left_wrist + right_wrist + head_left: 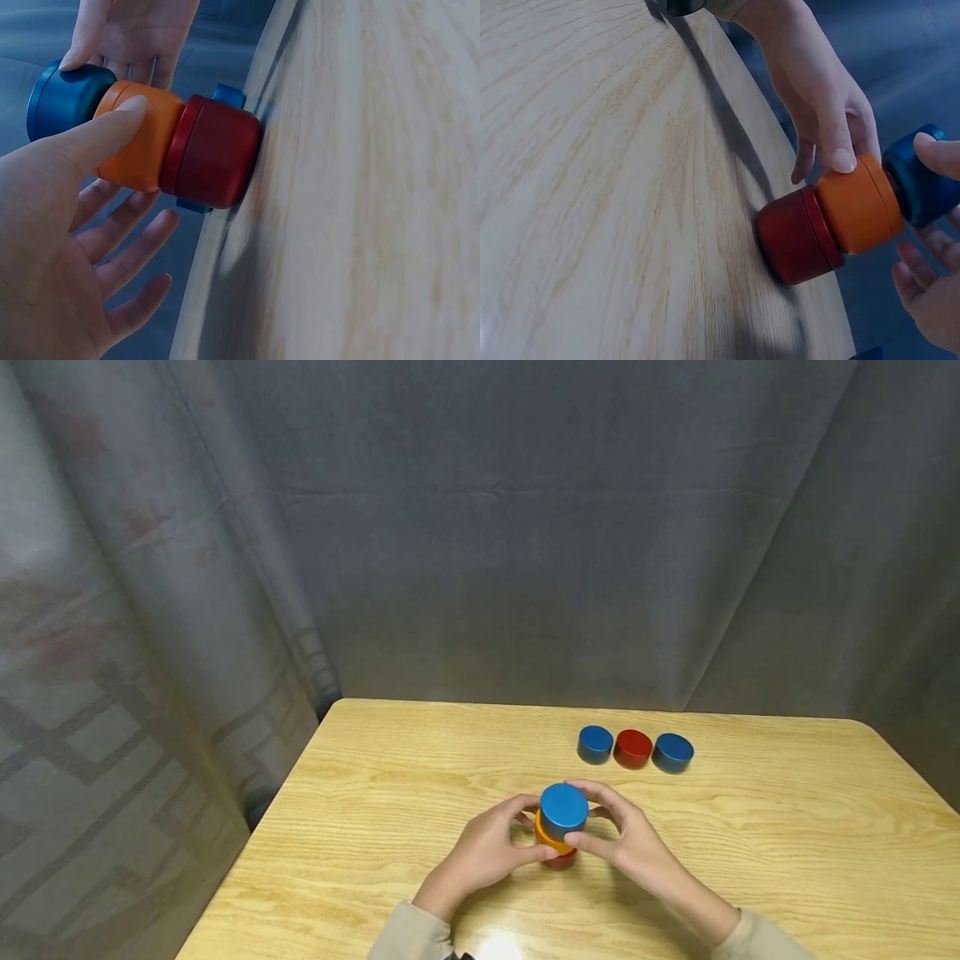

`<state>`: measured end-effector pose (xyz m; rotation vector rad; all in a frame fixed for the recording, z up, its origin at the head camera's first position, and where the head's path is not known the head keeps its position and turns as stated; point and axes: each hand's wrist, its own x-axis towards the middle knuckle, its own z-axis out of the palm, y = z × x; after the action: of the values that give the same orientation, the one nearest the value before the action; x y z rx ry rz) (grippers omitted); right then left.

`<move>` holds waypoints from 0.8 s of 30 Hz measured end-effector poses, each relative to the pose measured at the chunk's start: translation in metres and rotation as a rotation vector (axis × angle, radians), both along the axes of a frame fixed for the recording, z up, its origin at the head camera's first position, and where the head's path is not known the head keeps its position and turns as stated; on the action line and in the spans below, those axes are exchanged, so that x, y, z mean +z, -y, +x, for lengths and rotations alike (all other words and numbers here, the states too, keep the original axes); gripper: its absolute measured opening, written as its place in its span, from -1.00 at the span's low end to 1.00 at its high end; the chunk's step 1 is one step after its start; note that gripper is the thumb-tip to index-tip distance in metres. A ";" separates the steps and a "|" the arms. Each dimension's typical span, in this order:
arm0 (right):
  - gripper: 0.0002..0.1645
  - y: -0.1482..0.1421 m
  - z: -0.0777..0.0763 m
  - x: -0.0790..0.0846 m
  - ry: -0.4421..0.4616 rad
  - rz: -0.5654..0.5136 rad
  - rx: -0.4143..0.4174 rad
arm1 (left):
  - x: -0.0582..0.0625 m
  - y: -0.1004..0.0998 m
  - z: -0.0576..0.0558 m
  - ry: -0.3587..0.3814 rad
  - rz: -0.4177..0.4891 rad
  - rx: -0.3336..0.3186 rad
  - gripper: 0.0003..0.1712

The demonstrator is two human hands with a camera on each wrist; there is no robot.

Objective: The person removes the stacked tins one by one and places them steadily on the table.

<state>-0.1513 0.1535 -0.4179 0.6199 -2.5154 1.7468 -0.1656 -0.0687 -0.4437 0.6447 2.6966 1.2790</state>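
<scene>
On the wooden table a red round canister (217,150) stands upright at the bottom of a stack. An orange canister (859,206) sits on top of it, slightly off centre. My left hand (483,852) pinches the orange one between thumb and fingers, its other fingers spread below in the left wrist view. My right hand (633,847) grips a blue canister (564,808) by its sides, at the top of the orange one. It looks slightly tilted in the right wrist view; whether it fully rests there I cannot tell.
Behind the stack, a blue canister (595,744), a red canister (633,748) and another blue canister (672,752) stand in a row. The wooden table (420,752) ends at a grey curtain (495,568) at the back.
</scene>
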 end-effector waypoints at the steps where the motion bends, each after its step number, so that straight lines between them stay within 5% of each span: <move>1: -0.31 0.000 0.000 0.000 0.004 0.000 -0.003 | 0.000 0.000 0.000 0.001 -0.001 0.000 -0.32; 24: -0.32 -0.024 -0.002 0.000 -0.054 0.000 -0.097 | 0.001 -0.001 0.000 -0.002 -0.017 0.000 -0.33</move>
<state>-0.1528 0.1772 -0.4183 0.5279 -2.4659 1.6744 -0.1656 -0.0679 -0.4425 0.6442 2.7060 1.2551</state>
